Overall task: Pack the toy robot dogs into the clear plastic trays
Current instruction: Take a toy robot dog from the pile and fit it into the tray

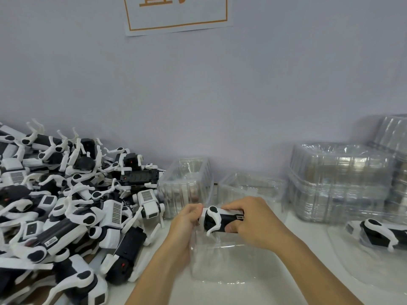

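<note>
Both hands are meeting over the middle of the white table [308, 234], and from my remote seat I am seeing them sharing one toy robot dog [220, 219]. My right hand [248, 219] is gripping the dog's black body, fingers curled over the top and thumb pressing the near side; my left hand [187, 219] is pinching the dog's white end with curled fingers. The dog is lying on its side, held just above a clear plastic tray [224, 260] that is sitting on the table directly below the hands; I cannot tell whether the dog's white leg is touching the tray rim.

I am counting two more single open trays behind the hands, against the wall: one taller tray [187, 183] to the left and one lower tray [251, 186] to the right of it. Further right, a big stack of nested trays [341, 181] is standing, with a second stack [394, 137] behind it at the frame edge; the trays in each stack are too many and too blurred for me to count.

At the far right, one packed dog [378, 234] is lying in a clear tray, well apart from the hands.

On the left, a large pile of dogs [66, 201] is covering the table, tangled legs up, black and white; more than a dozen, exact count beyond me. A paper sign [176, 14] with an orange border is hanging on the wall above.
</note>
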Available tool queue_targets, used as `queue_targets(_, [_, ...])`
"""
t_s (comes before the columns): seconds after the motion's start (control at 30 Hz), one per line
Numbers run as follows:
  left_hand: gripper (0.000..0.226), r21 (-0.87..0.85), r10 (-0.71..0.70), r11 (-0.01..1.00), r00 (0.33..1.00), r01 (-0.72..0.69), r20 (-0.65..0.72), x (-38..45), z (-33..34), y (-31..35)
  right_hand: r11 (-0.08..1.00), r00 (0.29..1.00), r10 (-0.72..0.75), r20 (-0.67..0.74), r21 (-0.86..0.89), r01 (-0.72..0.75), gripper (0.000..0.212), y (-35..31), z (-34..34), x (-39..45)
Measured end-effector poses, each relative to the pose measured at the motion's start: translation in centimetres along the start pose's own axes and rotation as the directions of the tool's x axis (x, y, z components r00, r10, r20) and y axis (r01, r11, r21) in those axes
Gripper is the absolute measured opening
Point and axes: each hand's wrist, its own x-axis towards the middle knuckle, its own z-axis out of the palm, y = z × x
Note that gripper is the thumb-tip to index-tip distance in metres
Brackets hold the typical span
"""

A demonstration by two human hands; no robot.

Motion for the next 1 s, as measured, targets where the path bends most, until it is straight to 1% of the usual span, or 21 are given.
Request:
queue_targets(0.1, [0.026, -0.006, 0.002, 1.0, 1.0, -0.002, 0.003, 0.06, 0.05, -0.02, 1.0, 1.0, 0.002, -0.006, 0.007, -0.002, 0.038, -0.09, -0.18, -0.05])
queue_targets(0.23, [0.022, -0.013, -0.008, 1.0, 1.0, 0.008, 0.015, 0.03, -0.01, 0.03, 1.0, 0.998, 0.003, -0.066, -0.026, -0.005, 0.042, -0.18, -0.26, -0.05])
queue_targets(0.33, [0.02, 0.019, -0.014, 1.0, 1.0, 0.014, 0.009, 0.07, -0.02, 0.08, 1.0, 0.997, -0.003, -0.075, -0.031, 0.001, 0.044, -0.18, -0.08, -0.06])
queue_targets(0.53, [0.018, 0.043, -0.02, 0.999, 1.0, 0.019, 0.011, 0.08, -0.12, 0.3, 0.999, 0.998, 0.009, -0.07, -0.044, -0.012, 0.031, -0.1, 0.12, -0.04])
queue_targets(0.7, [0.018, 0.015, -0.029, 0.999, 0.999, 0.029, 0.017, 0.09, -0.13, 0.25, 0.998, 0.998, 0.009, -0.059, -0.06, -0.012, 0.031, -0.2, -0.03, -0.14])
queue_targets(0.87, [0.013, 0.096, -0.034, 0.995, 0.999, 0.036, -0.018, 0.14, -0.09, 0.48, 0.995, 0.999, 0.025, -0.048, -0.092, -0.029, 0.034, -0.13, 0.26, 0.0])
queue_targets(1.0, [0.027, 0.187, -0.011, 0.982, 0.997, 0.025, -0.075, 0.44, 0.14, 0.28, 0.989, 0.999, 0.025, -0.03, -0.147, -0.029, 0.031, -0.33, 0.56, -0.05])
